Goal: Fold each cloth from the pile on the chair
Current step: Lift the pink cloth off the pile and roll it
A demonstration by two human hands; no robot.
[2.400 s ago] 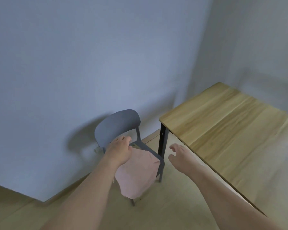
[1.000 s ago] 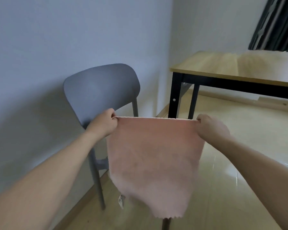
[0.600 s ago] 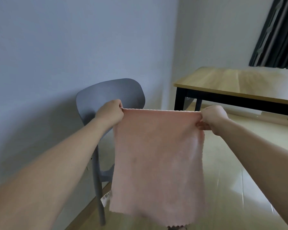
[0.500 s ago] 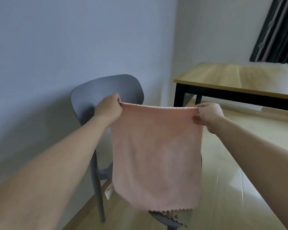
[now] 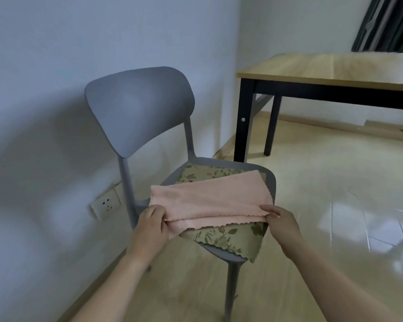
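Observation:
A pink cloth [image 5: 209,198] lies doubled over on the seat of a grey chair [image 5: 140,105], its two scalloped edges stacked at the near side. My left hand [image 5: 153,223] pinches the near left corners and my right hand [image 5: 280,220] pinches the near right corners. Under the pink cloth lies a green cloth with a leaf pattern [image 5: 230,237], which hangs over the seat's front edge.
A wooden table with black legs [image 5: 312,68] stands to the right behind the chair. The grey wall runs close along the left, with a power socket [image 5: 106,204] low down. Dark curtains [image 5: 386,24] hang at the top right. Shiny floor lies to the right.
The pink cloth hung stretched in the air between my hands; now it is lowered onto the chair seat and folded in half, with my hands at its near corners.

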